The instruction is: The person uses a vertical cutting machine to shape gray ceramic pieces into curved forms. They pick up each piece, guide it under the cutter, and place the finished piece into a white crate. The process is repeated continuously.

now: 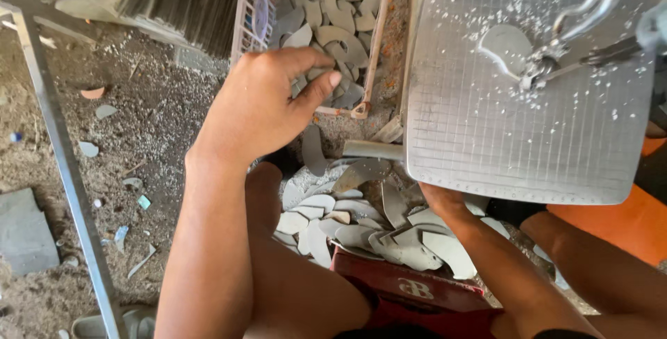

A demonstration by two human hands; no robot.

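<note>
- The left hand [257,106] reaches over a pale plastic crate [253,5] filled with curved grey cut pieces [333,26]. Its thumb and fingers are drawn together at the tips, right on the pieces at the crate's near end. Whether one piece is pinched between them cannot be told, since the back of the hand hides the fingertips.
- The right hand [441,200] lies lower and to the right, mostly tucked under the near edge of a gridded metal worktop [528,137]. Only its wrist and heel show, so its fingers and what they do cannot be made out.
- Just beside the right hand, between the two forearms, lies a loose heap of grey offcuts [361,224], piled on a red box [410,287] whose lower part is cut off by the frame.
- On the worktop, beyond the right hand, one rounded grey piece [504,47] sits by a metal tool head [549,61], with white chips scattered about; the tool's arm runs out of the frame at the top.
- Left of the left hand, a metal bar [62,165] crosses the dusty floor [139,123], strewn with scraps.
</note>
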